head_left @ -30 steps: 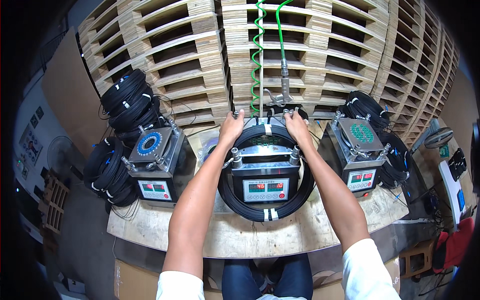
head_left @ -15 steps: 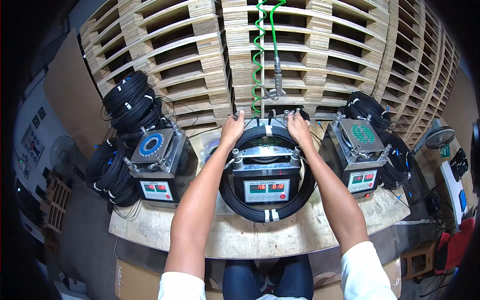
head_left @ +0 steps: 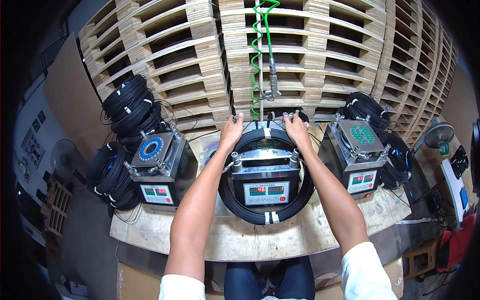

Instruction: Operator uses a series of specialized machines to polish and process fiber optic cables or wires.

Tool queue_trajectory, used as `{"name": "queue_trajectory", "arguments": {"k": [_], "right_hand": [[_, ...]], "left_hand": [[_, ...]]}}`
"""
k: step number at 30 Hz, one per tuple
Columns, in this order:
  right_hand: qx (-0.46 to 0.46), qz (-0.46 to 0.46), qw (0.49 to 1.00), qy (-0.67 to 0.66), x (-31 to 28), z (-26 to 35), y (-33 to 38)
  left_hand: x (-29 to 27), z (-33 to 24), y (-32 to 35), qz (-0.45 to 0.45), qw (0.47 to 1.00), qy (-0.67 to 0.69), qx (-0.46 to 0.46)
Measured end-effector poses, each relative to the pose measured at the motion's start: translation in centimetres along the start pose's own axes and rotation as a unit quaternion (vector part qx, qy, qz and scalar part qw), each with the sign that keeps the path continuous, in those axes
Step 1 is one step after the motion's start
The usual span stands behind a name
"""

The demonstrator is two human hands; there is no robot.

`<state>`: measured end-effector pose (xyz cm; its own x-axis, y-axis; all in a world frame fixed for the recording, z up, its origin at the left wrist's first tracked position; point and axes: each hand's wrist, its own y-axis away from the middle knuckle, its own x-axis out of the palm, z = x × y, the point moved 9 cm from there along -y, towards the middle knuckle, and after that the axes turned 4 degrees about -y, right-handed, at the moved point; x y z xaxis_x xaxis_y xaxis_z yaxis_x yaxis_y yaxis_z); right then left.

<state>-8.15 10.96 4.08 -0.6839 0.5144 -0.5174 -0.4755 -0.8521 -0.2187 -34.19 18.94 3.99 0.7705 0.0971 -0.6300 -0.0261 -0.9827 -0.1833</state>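
Both my arms reach over a control box (head_left: 265, 193) with a lit digital display and a metal plate on top. A coil of black cable (head_left: 250, 215), bound with white tape, leans around it. At the far left corner of the box, my left hand (head_left: 232, 132) is closed with its thumb up, on a small metal knob (head_left: 235, 118). My right hand (head_left: 297, 130) is closed in the same way on the far right metal knob (head_left: 288, 116). The fingertips are partly hidden. Two near metal posts (head_left: 236, 161) stand untouched at the front corners.
Similar boxes stand on both sides, one with a blue-ringed plate (head_left: 151, 148), one with a green-dotted plate (head_left: 360, 135). Black cable coils (head_left: 131, 102) are piled beside them on the wooden table (head_left: 240, 245). An air gun (head_left: 273, 86) hangs from a green coiled hose before stacked pallets (head_left: 200, 75).
The hanging air gun has swung slightly left. Digits on the displays have changed. My hands stay at the far corners, almost unmoved.
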Motion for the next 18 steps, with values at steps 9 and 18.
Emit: {"name": "queue_trajectory", "arguments": {"k": [9,18], "right_hand": [[-0.006,-0.002,1.000,-0.009,-0.1,-0.1,-0.2],[-0.008,-0.013,1.000,-0.007,-0.4,-0.1,0.0]], "left_hand": [[0.5,0.8,-0.3,0.015,0.999,0.016,-0.030],[0.4,0.8,-0.3,0.011,0.999,0.014,-0.032]]}}
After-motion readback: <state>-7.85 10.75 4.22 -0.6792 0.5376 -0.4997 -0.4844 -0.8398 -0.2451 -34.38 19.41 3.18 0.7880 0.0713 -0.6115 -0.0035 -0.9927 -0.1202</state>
